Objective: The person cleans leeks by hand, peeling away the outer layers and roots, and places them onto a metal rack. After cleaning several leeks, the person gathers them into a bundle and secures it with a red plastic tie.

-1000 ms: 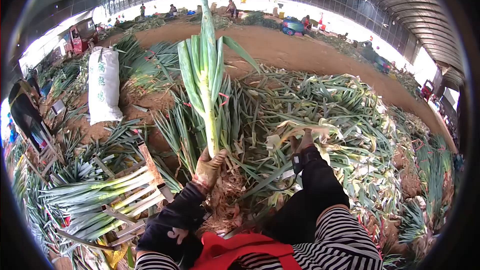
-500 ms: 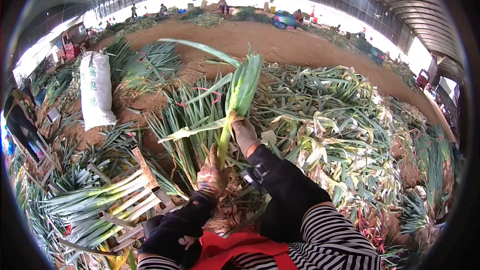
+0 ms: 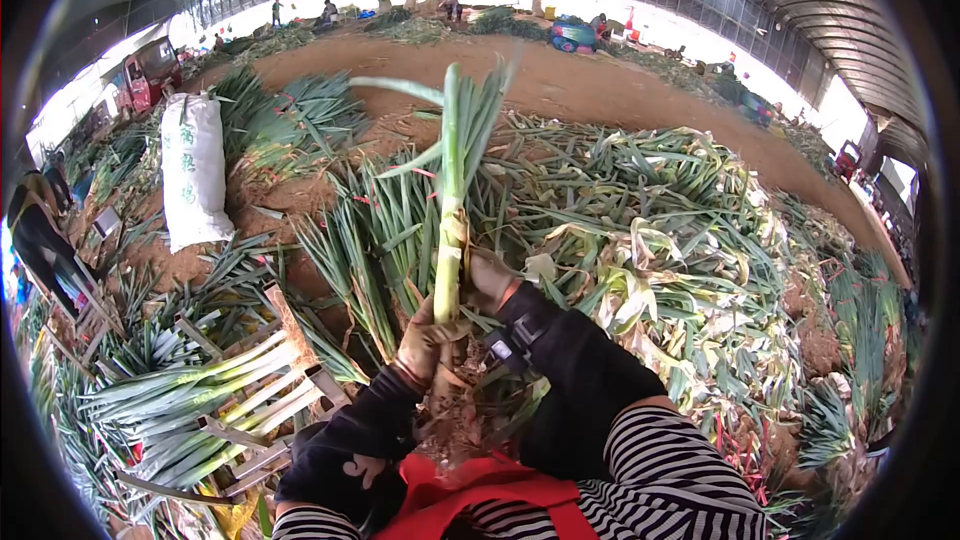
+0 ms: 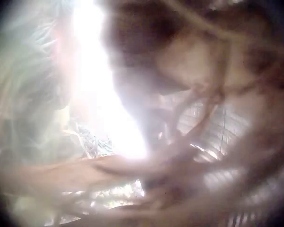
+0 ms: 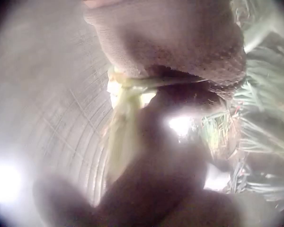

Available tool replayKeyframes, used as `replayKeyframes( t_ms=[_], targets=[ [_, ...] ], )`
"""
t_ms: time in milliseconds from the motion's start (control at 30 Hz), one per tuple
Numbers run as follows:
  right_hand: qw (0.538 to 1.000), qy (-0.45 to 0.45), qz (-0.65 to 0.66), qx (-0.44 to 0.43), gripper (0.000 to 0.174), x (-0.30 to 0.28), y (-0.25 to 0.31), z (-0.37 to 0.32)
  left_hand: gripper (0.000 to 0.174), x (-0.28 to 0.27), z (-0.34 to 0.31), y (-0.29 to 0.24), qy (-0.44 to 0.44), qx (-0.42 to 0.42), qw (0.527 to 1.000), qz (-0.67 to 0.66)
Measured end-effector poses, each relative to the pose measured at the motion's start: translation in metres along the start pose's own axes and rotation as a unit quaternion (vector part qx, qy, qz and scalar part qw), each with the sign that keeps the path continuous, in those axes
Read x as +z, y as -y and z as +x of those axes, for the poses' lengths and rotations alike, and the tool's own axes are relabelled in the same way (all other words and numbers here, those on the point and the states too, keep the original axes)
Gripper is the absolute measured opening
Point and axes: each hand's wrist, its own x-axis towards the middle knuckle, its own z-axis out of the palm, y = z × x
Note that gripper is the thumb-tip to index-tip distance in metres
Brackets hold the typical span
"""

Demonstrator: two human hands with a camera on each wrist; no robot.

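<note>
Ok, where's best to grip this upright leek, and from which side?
Probably the pale lower stalk of the leek, just above the left hand gripping its root end, coming from the right: it stands upright and slim there, while leaves fan out higher.

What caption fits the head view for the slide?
Left hand grips a leek upright near its roots, right hand holds the stalk just above, amid heaps of leeks on the floor.
</note>
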Motion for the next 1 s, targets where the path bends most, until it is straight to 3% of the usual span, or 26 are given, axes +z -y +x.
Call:
replayKeyframes(
  t_ms=[33,67,100,133,167,200,300,367,433,467,500,533,600,633,700,767,867,933,1000],
  targets=[
    [0.999,0.036,0.009,0.035,0.021,-0.013,-0.002,0.017,0.041,-0.002,-0.001,-0.007,0.015,-0.003,0.999,-0.052],
    [0.889,0.122,-0.403,-0.182,0.021,-0.035,0.001,0.022,0.043,-0.003,-0.004,-0.014,0.052,-0.02,0.995,-0.086],
    [0.572,0.173,-0.718,-0.356,0.021,-0.039,0.008,0.016,0.043,-0.006,-0.005,-0.013,0.05,-0.021,0.995,-0.082],
    [0.574,0.171,-0.715,-0.359,0.021,-0.024,0.012,0.004,0.045,-0.009,-0.006,-0.01,0.089,-0.031,0.989,-0.118],
    [0.589,0.209,-0.753,-0.206,0.022,-0.011,0.016,-0.009,0.046,-0.011,-0.007,-0.008,0.128,-0.042,0.979,-0.153],
    [0.588,0.242,-0.77,-0.047,0.024,-0.001,0.019,-0.016,0.049,-0.005,-0.013,-0.01,0.094,-0.056,0.985,-0.131],
    [0.626,0.316,-0.71,-0.071,0.028,-0.017,0.002,-0.003,0.049,-0.007,-0.013,0.0,0.093,-0.088,0.981,-0.144],
    [0.644,0.344,-0.678,-0.089,0.03,-0.027,-0.005,0.0,0.05,-0.01,-0.014,-0.003,0.139,-0.111,0.974,-0.144],
    [0.525,0.272,-0.786,-0.18,0.029,-0.033,-0.009,-0.007,0.049,-0.014,-0.009,0.006,0.167,-0.113,0.968,-0.147],
    [0.619,0.255,-0.701,-0.244,0.028,-0.081,-0.061,0.036,0.049,-0.015,-0.013,0.01,0.132,-0.113,0.979,-0.112],
    [0.593,0.242,-0.732,-0.233,0.029,-0.079,-0.069,0.035,0.049,-0.01,-0.012,0.004,0.136,-0.118,0.978,-0.109],
    [0.577,0.248,-0.753,-0.196,0.029,-0.077,-0.076,0.03,0.054,-0.006,-0.013,-0.004,0.131,-0.117,0.983,-0.048],
    [0.512,0.3,-0.801,-0.074,0.031,-0.074,-0.087,0.017,0.064,-0.03,0.005,0.002,0.153,-0.097,0.982,-0.057],
    [0.479,0.324,-0.816,-0.001,0.032,-0.084,-0.088,0.011,0.066,-0.012,0.004,-0.015,0.255,-0.098,0.951,-0.147],
    [0.447,0.315,-0.833,0.079,0.035,-0.11,-0.07,0.006,0.065,0.004,-0.004,-0.032,0.214,-0.083,0.962,-0.149],
    [0.448,0.18,-0.872,0.077,0.037,-0.138,-0.03,0.011,0.063,-0.002,-0.006,-0.038,0.245,-0.091,0.952,-0.156],
    [0.392,-0.229,-0.891,0.002,0.04,-0.199,0.012,0.019,0.061,0.0,-0.013,-0.044,0.254,-0.065,0.951,-0.165],
    [0.408,-0.407,-0.817,0.018,0.04,-0.17,0.044,-0.002,0.062,-0.007,-0.012,-0.044,0.245,-0.052,0.955,-0.16],
    [0.508,-0.38,-0.759,-0.148,0.04,-0.135,0.06,-0.023,0.064,-0.014,-0.01,-0.044,0.26,-0.076,0.946,-0.176]
  ],
)
